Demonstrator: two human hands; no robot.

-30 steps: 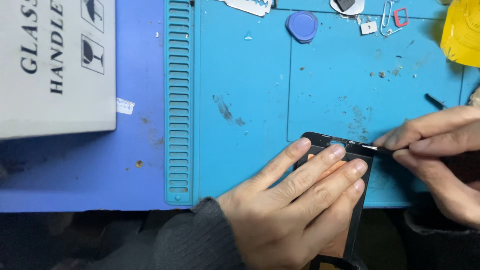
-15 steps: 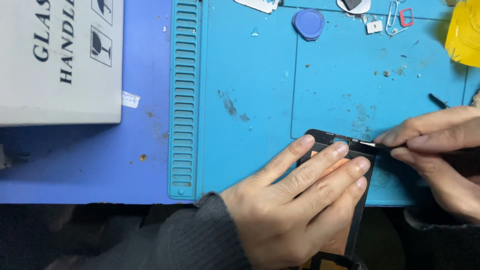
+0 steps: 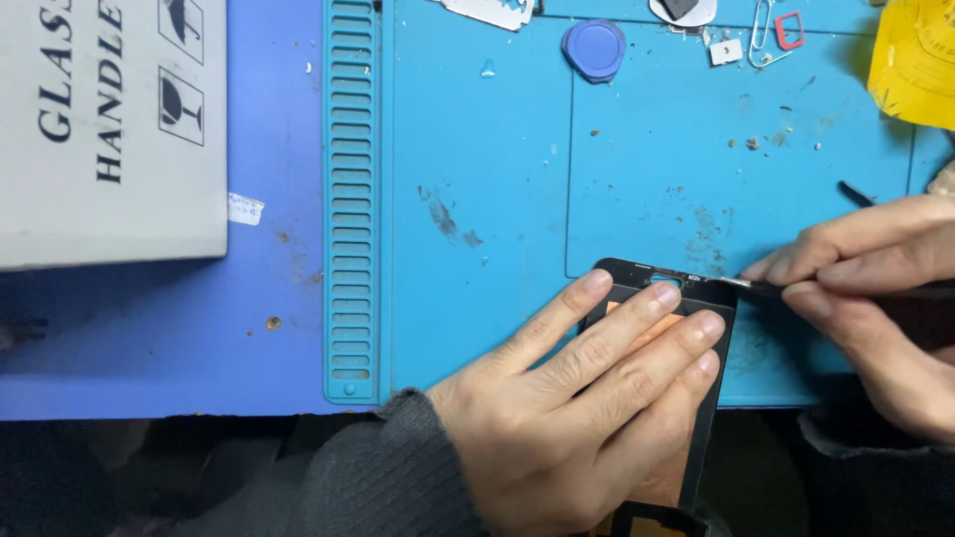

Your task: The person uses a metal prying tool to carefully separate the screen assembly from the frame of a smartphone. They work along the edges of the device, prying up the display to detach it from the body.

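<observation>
Black and thin, the screen frame [image 3: 696,298] is lying at the near edge of the blue mat [image 3: 477,149], its lower end hanging out past the mat's rim toward you. You are pressing it flat with your left hand [image 3: 567,418], four fingers [image 3: 637,333] spread across its face, not curled around anything. Your right hand [image 3: 875,298] is pinching a slim metal tool [image 3: 761,285] between thumb and fingertips, and its tip is touching the frame's top right corner. You are likely handling something light, stiff along its length yet easy to crack or bend (a part this thin rarely forgives twisting), so spreading pressure over a wide, flat area looks wiser than squeezing one spot. If lifting it, taking it by the long side edges seems safest; the glossy face is probably slippery. A white box [image 3: 109,129] is sitting well apart at the far left, a round blue pick [image 3: 594,48] and a yellow cloth [image 3: 915,60] are lying along the far side of the mat.
</observation>
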